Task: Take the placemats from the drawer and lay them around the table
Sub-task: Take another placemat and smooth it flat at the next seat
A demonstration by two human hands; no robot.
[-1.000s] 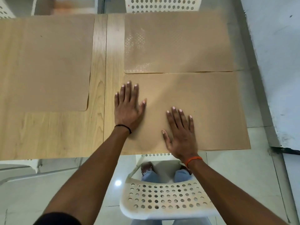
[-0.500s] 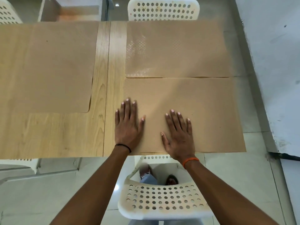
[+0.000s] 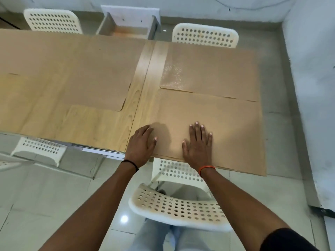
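Three tan placemats lie on the light wooden table (image 3: 101,127). The near-right placemat (image 3: 223,127) sits at the table's front edge, overhanging it slightly. My right hand (image 3: 198,145) lies flat on it with fingers spread. My left hand (image 3: 142,144) is raised slightly over the mat's left edge, fingers curled a little, holding nothing. A second placemat (image 3: 217,71) lies just beyond, across the table. A third placemat (image 3: 87,73) covers the far left part. An open white drawer (image 3: 129,26) stands on the floor beyond the table.
White perforated chairs stand around: one (image 3: 178,207) right below my arms, one at near left (image 3: 39,148), two on the far side (image 3: 52,20) (image 3: 204,35). A grey wall (image 3: 311,87) runs close along the right. Pale floor tiles (image 3: 45,196) lie below.
Both hands slid back toward the table's front edge over the near-right placemat. My left hand lifted off flat and now hovers at the mat's left edge. The view pulled back, revealing the drawer.
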